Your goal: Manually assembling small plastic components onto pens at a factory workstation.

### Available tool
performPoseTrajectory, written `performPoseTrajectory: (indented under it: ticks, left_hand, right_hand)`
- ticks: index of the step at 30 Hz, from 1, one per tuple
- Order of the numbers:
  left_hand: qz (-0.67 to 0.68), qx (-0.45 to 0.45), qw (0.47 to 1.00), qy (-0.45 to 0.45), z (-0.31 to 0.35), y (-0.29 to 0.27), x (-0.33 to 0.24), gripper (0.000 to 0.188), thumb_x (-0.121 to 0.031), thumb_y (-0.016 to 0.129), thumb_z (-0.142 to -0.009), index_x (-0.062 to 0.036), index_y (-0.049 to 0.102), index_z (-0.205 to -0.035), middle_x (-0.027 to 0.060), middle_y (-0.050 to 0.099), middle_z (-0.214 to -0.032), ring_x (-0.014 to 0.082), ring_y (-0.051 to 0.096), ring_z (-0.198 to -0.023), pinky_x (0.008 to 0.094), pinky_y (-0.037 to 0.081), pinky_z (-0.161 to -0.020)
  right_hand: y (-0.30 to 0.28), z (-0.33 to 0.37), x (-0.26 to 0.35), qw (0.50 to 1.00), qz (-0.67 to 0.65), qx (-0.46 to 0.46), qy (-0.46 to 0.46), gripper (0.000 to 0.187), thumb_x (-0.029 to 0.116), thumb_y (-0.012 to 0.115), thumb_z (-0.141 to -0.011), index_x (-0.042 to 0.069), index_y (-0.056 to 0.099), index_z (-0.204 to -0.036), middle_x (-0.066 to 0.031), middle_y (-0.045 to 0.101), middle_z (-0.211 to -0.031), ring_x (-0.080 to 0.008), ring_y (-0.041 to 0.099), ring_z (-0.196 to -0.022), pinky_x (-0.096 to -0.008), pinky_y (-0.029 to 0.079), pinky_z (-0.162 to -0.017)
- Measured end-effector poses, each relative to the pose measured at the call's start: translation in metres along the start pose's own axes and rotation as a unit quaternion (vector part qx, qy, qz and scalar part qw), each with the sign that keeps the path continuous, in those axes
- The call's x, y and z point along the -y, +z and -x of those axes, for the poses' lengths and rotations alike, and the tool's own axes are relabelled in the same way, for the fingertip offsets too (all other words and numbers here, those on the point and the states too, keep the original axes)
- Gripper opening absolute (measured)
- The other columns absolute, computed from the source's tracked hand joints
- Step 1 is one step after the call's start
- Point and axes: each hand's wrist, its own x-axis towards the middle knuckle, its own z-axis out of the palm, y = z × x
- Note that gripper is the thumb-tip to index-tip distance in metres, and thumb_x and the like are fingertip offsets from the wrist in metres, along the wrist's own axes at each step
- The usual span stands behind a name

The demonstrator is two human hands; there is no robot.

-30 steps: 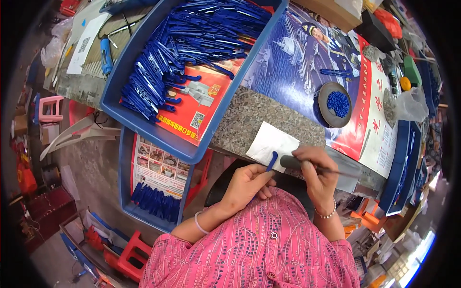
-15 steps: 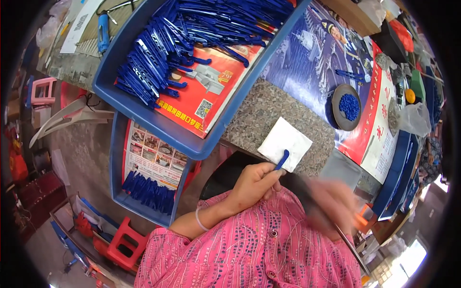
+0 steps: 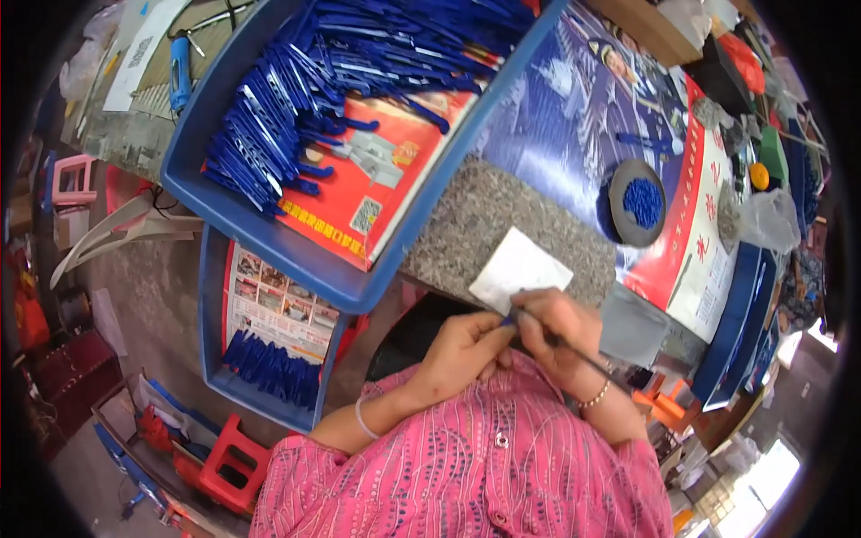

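My left hand (image 3: pixel 466 348) pinches a slim blue piece (image 3: pixel 508 319) in front of my chest; only a bit of it shows between the fingers. Close against it, my right hand (image 3: pixel 563 330) is closed around a thin dark rod-like tool (image 3: pixel 587 359), whose shaft runs back past the wrist. The fingers hide the tool's working end. Just beyond both hands, a folded white pad (image 3: pixel 520 269) lies on the speckled stone tabletop (image 3: pixel 475 211). My right fingers overlap its near edge.
A large blue tray (image 3: pixel 296 260) holds many slim hooked blue pieces (image 3: pixel 269 134). Below it, a smaller blue bin (image 3: pixel 211 332) holds more blue pieces (image 3: pixel 273 366). A round dish (image 3: pixel 619 211) of tiny blue parts (image 3: pixel 642 203) sits on a poster at right. A red stool (image 3: pixel 235 457) stands lower left.
My right hand, blurred and off to the right before, has come in beside my left hand with the tool. It now covers the blue piece's curved end. The view has shifted slightly.
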Motion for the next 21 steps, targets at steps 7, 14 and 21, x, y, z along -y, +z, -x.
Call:
performPoseTrajectory:
  ticks: [7,14,21]
  left_hand:
    - [-0.030,-0.006,0.999,-0.030,0.017,0.002,-0.006,0.025,-0.017,0.045,-0.096,0.0016,0.062,-0.101,0.0018,0.059,-0.067,0.0028,0.045,-0.049,0.0176,0.036,-0.045]
    - [-0.141,0.014,0.987,0.069,0.039,0.025,-0.040,0.029,-0.016,0.046,-0.095,0.0018,0.057,-0.115,0.0024,0.062,-0.071,0.0018,0.046,-0.052,0.0169,0.037,-0.048]
    - [-0.115,0.064,0.990,0.045,0.039,0.046,-0.039,0.025,-0.007,0.050,-0.093,0.0026,0.049,-0.115,0.0061,0.063,-0.084,0.0057,0.055,-0.066,0.0192,0.046,-0.060]
  right_hand:
    - [-0.024,0.018,0.002,0.995,-0.011,-0.103,0.009,0.006,0.000,0.054,-0.082,0.002,0.058,-0.088,-0.0110,0.064,-0.082,-0.0224,0.060,-0.070,-0.0296,0.047,-0.063]
    - [-0.027,0.043,0.008,0.878,-0.406,-0.059,0.246,0.025,0.012,0.056,-0.087,-0.004,0.056,-0.106,-0.0053,0.058,-0.081,-0.0058,0.048,-0.055,-0.0187,0.039,-0.051]
    - [-0.035,0.053,0.002,0.821,-0.481,-0.054,0.304,0.013,0.009,0.060,-0.084,-0.002,0.058,-0.090,-0.0033,0.058,-0.069,-0.0064,0.051,-0.052,-0.0184,0.039,-0.046]
